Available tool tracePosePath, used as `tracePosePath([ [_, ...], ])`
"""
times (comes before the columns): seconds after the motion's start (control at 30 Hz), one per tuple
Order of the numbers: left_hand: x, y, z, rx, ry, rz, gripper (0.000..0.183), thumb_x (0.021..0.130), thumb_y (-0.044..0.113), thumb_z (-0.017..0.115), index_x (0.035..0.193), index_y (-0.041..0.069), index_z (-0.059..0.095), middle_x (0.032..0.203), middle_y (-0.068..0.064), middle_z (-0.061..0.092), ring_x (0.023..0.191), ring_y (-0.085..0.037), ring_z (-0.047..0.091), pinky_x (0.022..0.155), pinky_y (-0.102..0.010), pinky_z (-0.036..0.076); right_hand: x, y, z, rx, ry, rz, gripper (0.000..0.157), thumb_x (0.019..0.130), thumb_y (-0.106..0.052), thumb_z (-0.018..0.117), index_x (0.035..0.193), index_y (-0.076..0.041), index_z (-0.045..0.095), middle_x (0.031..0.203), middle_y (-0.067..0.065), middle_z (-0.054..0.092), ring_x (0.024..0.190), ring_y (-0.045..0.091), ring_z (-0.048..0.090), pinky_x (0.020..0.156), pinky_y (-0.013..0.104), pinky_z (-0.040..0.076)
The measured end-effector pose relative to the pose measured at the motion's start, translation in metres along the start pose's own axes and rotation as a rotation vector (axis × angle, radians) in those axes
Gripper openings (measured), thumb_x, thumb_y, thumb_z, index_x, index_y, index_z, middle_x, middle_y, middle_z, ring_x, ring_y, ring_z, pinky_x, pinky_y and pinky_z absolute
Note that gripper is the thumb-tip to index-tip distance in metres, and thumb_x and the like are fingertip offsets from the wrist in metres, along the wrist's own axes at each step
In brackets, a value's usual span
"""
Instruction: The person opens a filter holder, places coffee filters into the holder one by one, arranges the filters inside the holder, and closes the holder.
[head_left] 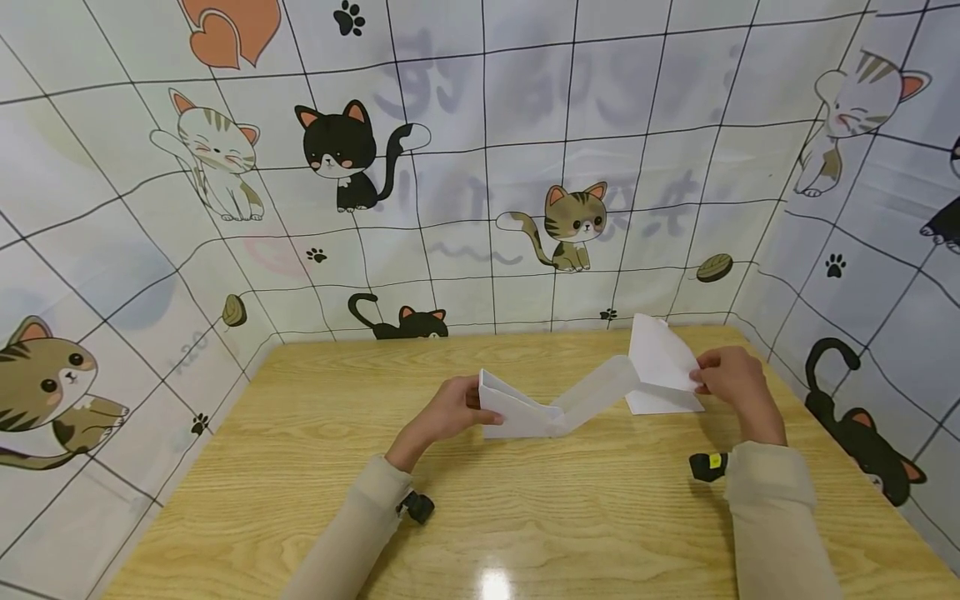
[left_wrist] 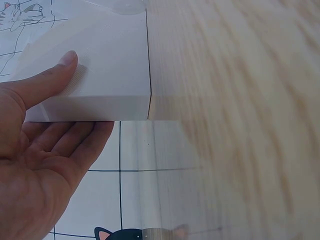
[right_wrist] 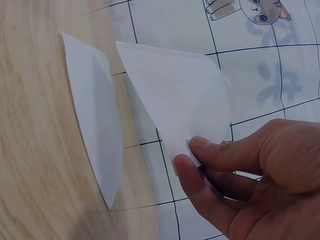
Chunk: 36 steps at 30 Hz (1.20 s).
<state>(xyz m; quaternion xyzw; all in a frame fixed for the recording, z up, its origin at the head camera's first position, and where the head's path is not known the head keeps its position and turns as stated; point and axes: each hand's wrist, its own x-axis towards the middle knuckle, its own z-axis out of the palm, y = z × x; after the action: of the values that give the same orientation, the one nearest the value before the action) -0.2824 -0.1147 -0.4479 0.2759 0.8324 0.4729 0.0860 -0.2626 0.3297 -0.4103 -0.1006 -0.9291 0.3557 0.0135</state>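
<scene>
My left hand (head_left: 456, 408) grips the end of a thick white paper bundle (head_left: 517, 410), thumb across its face and fingers beneath, as the left wrist view shows. From the bundle's right end a translucent plastic sleeve (head_left: 596, 392) stretches up and to the right. My right hand (head_left: 731, 379) pinches one corner of a white paper coffee filter (right_wrist: 175, 90) between thumb and fingers. This filter has a crimped edge and is tilted up above the table. A second white paper piece (right_wrist: 95, 120) lies on the table below it.
The wooden table (head_left: 525, 508) is enclosed at the back and both sides by a white grid-lined cloth (head_left: 450, 183) printed with cats. Black wrist cameras (head_left: 417, 507) are strapped to both forearms.
</scene>
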Motion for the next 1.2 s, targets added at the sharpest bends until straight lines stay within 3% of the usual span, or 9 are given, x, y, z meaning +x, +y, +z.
tracePosePath([
  [0.33, -0.001, -0.001, -0.001, 0.005, -0.006, 0.006, 0.036, 0.089, 0.007, 0.081, 0.122, 0.001, 0.069, 0.114, -0.018, 0.076, 0.095, -0.023, 0.076, 0.079, -0.031, 0.06, -0.003, -0.014, -0.006, -0.003, 0.047, -0.064, 0.038, 0.1, -0.007, 0.065, 0.126, 0.019, 0.059, 0.122, 0.038, 0.064, 0.074, 0.018, 0.076, 0.067, 0.029, 0.059],
  [0.47, -0.001, -0.002, -0.002, 0.004, -0.005, 0.002, 0.037, 0.089, 0.012, 0.082, 0.123, 0.005, 0.069, 0.114, -0.014, 0.076, 0.095, -0.02, 0.076, 0.08, -0.03, 0.06, -0.007, -0.023, -0.009, -0.027, 0.074, -0.081, 0.036, 0.101, -0.008, 0.064, 0.125, 0.018, 0.061, 0.117, 0.036, 0.067, 0.074, 0.018, 0.074, 0.068, 0.033, 0.056],
  [0.67, -0.001, -0.002, -0.003, 0.005, -0.015, 0.007, 0.036, 0.089, 0.013, 0.083, 0.122, 0.006, 0.07, 0.113, -0.012, 0.077, 0.095, -0.018, 0.076, 0.08, -0.03, 0.06, -0.015, -0.036, -0.012, -0.034, 0.139, -0.113, 0.031, 0.1, -0.007, 0.065, 0.119, 0.017, 0.065, 0.111, 0.035, 0.07, 0.073, 0.022, 0.074, 0.062, 0.026, 0.049],
  [1.0, -0.001, -0.002, -0.003, 0.008, -0.027, 0.007, 0.036, 0.089, 0.011, 0.082, 0.123, 0.007, 0.07, 0.115, -0.01, 0.077, 0.095, -0.015, 0.075, 0.081, -0.028, 0.06, -0.028, -0.056, -0.02, -0.044, 0.181, -0.149, 0.032, 0.101, -0.008, 0.065, 0.123, 0.015, 0.064, 0.113, 0.036, 0.069, 0.076, 0.028, 0.075, 0.06, 0.025, 0.049],
  [1.2, -0.001, -0.002, -0.003, -0.002, -0.024, 0.01, 0.036, 0.09, 0.012, 0.082, 0.123, 0.006, 0.069, 0.115, -0.012, 0.076, 0.095, -0.017, 0.075, 0.08, -0.029, 0.06, -0.033, -0.065, -0.022, -0.045, 0.205, -0.187, 0.031, 0.101, -0.009, 0.065, 0.121, 0.014, 0.066, 0.108, 0.034, 0.071, 0.074, 0.024, 0.073, 0.06, 0.026, 0.047],
])
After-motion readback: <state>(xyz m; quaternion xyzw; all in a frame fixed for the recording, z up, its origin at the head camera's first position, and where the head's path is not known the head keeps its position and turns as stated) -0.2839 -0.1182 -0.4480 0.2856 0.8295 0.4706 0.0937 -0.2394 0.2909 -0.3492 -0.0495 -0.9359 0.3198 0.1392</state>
